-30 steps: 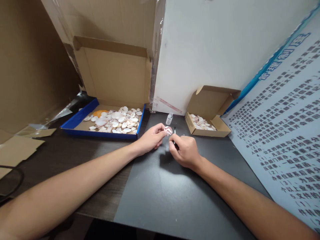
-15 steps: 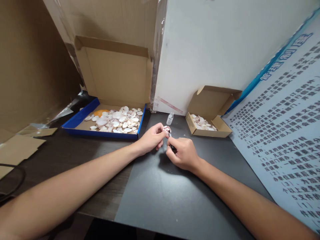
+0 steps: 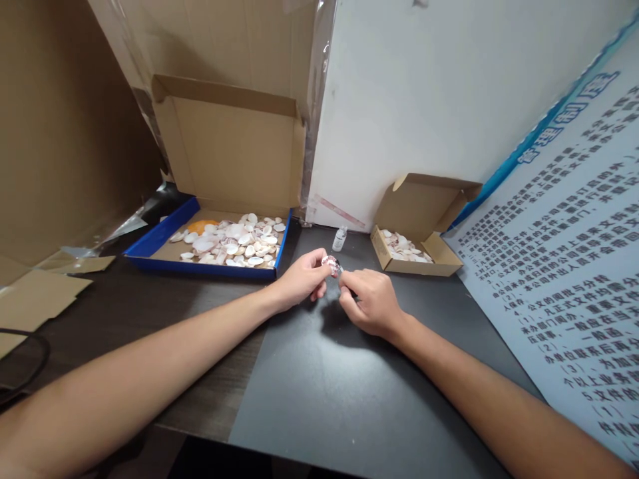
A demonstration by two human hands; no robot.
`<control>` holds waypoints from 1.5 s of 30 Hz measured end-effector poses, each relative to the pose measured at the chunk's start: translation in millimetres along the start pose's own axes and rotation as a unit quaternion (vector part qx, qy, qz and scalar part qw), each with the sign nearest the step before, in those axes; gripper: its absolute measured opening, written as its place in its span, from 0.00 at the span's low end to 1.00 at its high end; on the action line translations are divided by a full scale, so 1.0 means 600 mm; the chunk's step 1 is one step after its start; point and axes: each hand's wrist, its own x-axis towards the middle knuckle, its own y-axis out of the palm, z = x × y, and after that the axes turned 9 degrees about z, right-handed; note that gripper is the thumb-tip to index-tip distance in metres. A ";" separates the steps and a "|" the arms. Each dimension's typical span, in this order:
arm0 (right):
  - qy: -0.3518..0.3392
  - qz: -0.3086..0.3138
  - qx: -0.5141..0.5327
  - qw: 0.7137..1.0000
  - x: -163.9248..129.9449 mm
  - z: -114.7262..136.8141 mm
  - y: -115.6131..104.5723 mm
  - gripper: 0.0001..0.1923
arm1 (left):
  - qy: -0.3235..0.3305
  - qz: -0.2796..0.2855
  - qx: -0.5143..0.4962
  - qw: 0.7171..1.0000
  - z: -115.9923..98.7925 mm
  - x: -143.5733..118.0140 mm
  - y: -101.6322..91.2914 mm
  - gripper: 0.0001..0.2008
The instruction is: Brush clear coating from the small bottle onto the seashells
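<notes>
Your right hand [image 3: 372,303] has slid in closer than a moment ago, so its little tool now touches the shell [image 3: 331,264] — your left hand [image 3: 302,278] has its fingers pinched on that shell, just above the dark desk [image 3: 309,392] — the right fingers stay curled tight around the tool.

Soft, even light from above; faint shadows, sharp centre, edges stretched by wide-angle
</notes>
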 end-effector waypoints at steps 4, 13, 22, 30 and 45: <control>0.002 0.008 0.025 1.000 -0.002 0.003 0.001 0.07 | 0.001 0.012 -0.004 1.000 0.001 0.001 -0.002 0.08; -0.004 0.005 0.036 0.999 -0.002 0.005 0.003 0.05 | -0.006 0.043 -0.039 0.998 0.003 0.001 -0.009 0.08; -0.012 -0.006 0.029 0.999 -0.003 0.006 0.005 0.05 | 0.001 0.072 -0.068 0.995 0.007 0.002 -0.013 0.12; -0.020 -0.002 0.021 1.000 -0.003 0.004 0.007 0.04 | -0.001 0.079 -0.061 0.995 0.001 -0.001 -0.009 0.12; 0.009 -0.006 0.045 0.999 -0.004 0.007 0.006 0.06 | -0.005 0.030 -0.130 0.991 0.001 0.001 -0.011 0.08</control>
